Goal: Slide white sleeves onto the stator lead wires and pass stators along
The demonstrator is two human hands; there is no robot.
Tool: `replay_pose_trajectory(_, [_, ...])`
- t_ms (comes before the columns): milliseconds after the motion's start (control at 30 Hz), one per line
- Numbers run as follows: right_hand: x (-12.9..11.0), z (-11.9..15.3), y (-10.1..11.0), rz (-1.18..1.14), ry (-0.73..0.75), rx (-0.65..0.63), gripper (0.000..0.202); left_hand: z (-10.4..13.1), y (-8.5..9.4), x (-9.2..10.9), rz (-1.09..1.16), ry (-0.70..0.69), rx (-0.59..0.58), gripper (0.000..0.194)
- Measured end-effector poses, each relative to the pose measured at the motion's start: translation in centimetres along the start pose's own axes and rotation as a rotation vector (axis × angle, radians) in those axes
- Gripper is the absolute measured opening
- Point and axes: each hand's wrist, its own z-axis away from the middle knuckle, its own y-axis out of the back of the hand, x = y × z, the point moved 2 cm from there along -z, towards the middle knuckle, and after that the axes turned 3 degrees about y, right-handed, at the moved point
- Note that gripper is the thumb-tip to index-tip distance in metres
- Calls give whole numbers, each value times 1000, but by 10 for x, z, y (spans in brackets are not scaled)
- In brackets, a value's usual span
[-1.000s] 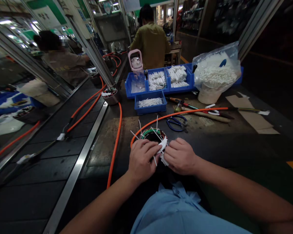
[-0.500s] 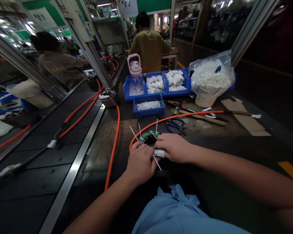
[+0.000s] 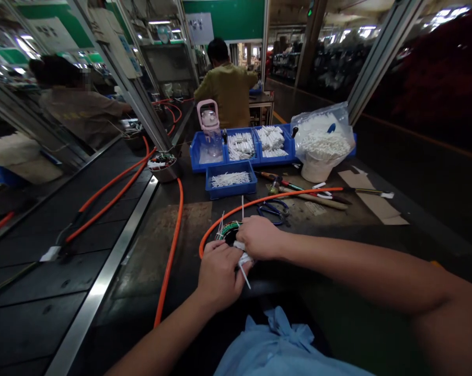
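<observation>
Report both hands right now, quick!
Left hand: closed on the ring-shaped part.
Right hand: curled by the white wrapping; whether gripping cannot be told.

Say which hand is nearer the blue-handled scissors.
Right. The right hand is below and slightly left of the blue-handled scissors in view; the left hand is farther down and left, on the stator.

Ring (image 3: 230, 228) in front of tie bin (image 3: 234, 191)

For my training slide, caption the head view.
Left hand and right hand at a stator with white cable ties, orange cable curving behind.
</observation>
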Motion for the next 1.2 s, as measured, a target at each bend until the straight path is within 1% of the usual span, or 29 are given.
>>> replay_pose_trajectory(67, [10, 3, 2, -55, -39, 3, 9, 1, 1, 1, 6, 14, -16, 14])
replay_pose_trajectory(133, [35, 10, 7, -60, -124, 27, 16, 3, 2, 2, 16, 28, -11, 14])
replay_pose_trajectory(200, [72, 19, 17, -35, -299, 73, 25, 4, 0, 3, 17, 46, 16, 16])
replay_pose_trajectory(267, [116, 29, 27, 17, -530, 100, 29, 5, -3, 4, 1, 54, 44, 18])
replay_pose_trajectory(333, [154, 35, 32, 48, -721, 54, 28, 5, -6, 5, -21, 45, 65, 19])
replay_pose_trajectory(400, [182, 34, 31, 46, -836, -42, 27, 5, -8, 5, -43, 28, 75, 19])
replay_pose_trajectory(467, [200, 29, 29, 28, -883, -136, 27, 5, -9, 6, -64, 11, 63, 19])
replay_pose_trajectory(567, [210, 23, 25, 10, -889, -214, 25, 4, -10, 5, -103, 8, 23, 17])
replay_pose_trajectory(633, [208, 24, 22, 18, -882, -215, 24, 4, -9, 5, -125, 20, -3, 16])
replay_pose_trajectory(700, [201, 29, 20, 50, -885, -163, 23, 4, -9, 6, -135, 29, -30, 17])
replay_pose_trajectory(800, [187, 41, 21, 132, -903, -7, 26, 4, -10, 6, -146, 43, -59, 27])
replay_pose_trajectory(867, [177, 49, 30, 193, -913, 109, 31, 4, -10, 7, -150, 60, -65, 28])
replay_pose_trajectory(900, [171, 53, 39, 224, -903, 198, 32, 4, -10, 7, -151, 69, -67, 27])
replay_pose_trajectory(933, [164, 58, 51, 256, -879, 318, 33, 4, -9, 7, -153, 77, -70, 26])
replay_pose_trajectory(967, [156, 64, 66, 286, -838, 472, 32, 3, -9, 7, -154, 80, -74, 26])
replay_pose_trajectory(1033, [130, 79, 99, 307, -688, 834, 27, 3, -8, 8, -158, 78, -75, 26])
replay_pose_trajectory(1067, [114, 89, 115, 270, -594, 994, 25, 3, -8, 8, -157, 74, -72, 26])
replay_pose_trajectory(1100, [96, 99, 127, 178, -496, 1106, 25, 2, -7, 9, -154, 68, -69, 26])
replay_pose_trajectory(1133, [77, 110, 134, 10, -425, 1174, 28, 2, -7, 9, -149, 63, -68, 27])
replay_pose_trajectory(1167, [59, 118, 135, -230, -385, 1159, 34, 2, -7, 9, -147, 62, -67, 28])
replay_pose_trajectory(1200, [40, 124, 128, -471, -361, 1078, 42, 2, -6, 9, -145, 64, -68, 28])
